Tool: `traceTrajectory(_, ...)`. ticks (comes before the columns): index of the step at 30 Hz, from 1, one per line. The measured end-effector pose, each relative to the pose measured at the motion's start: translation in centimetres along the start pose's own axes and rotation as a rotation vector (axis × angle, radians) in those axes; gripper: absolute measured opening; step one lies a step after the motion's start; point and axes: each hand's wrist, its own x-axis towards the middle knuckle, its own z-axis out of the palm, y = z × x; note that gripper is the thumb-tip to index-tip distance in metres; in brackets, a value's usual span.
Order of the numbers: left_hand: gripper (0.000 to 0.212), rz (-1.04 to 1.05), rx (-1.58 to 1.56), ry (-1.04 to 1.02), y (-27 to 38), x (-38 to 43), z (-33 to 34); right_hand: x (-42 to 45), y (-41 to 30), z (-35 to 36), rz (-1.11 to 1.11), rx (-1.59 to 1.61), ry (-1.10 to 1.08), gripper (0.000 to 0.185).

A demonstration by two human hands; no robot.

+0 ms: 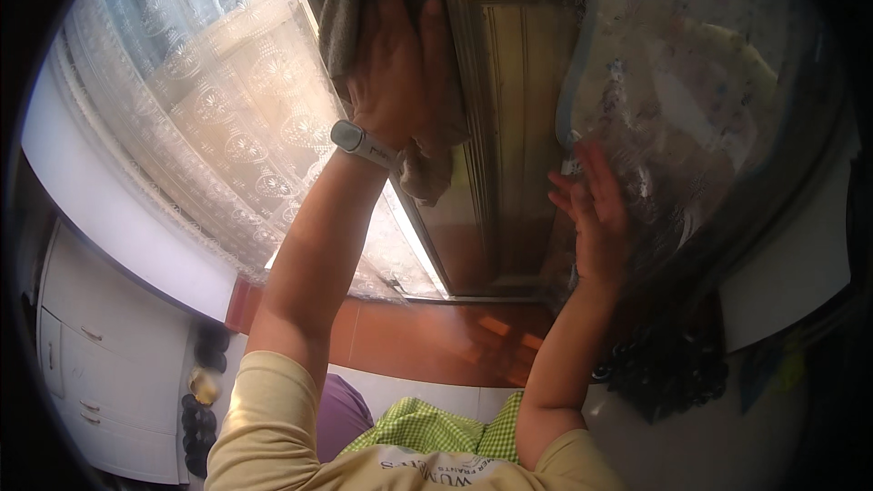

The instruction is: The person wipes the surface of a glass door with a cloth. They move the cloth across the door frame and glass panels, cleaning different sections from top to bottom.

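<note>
My left hand [392, 75] lies flat over a grey cloth [341, 20] and presses it against the frame edge of a panelled door [505, 136]. Part of the cloth hangs below the palm. A pale wristband with a small oval face [348, 136] is on the left wrist. Lower and to the right, my right hand [597, 218] is raised with its fingers apart, beside the blue edge of a translucent patterned curtain [641, 123]. Whether its fingers touch the curtain is hard to tell.
A sunlit lace curtain [232, 109] hangs left of the door. Below runs a reddish-brown threshold [409, 334]. White drawers [109, 382] stand at lower left, with dark shoes [198, 423] beside them. A black plastic bag [661, 375] sits on the floor at right.
</note>
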Motion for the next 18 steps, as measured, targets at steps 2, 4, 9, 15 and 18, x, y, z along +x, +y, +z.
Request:
traceTrajectory(2,0.046,0.06,0.287,0.399,0.3,2.2,2.8,0.0,-0.1,0.3,0.005,0.002,-0.014,0.068)
traceTrajectory(4,0.07,0.025,0.065,-0.015,0.9,1.6,1.1,0.1,-0.3,-0.1,0.008,-0.006,-0.003,0.068)
traceTrajectory(9,0.07,-0.171,0.025,-0.308,0.9,-10.5,2.4,-0.2,-0.7,0.3,0.013,-0.025,-0.013,0.067)
traceTrajectory(15,0.062,-0.072,0.171,-0.442,-1.7,-22.3,2.3,-0.1,-0.6,0.4,0.026,-0.042,-0.003,0.063)
traceTrajectory(18,0.058,-0.025,0.093,-0.427,-1.7,-21.4,0.8,-0.2,-0.6,0.6,0.022,-0.064,0.013,0.057)
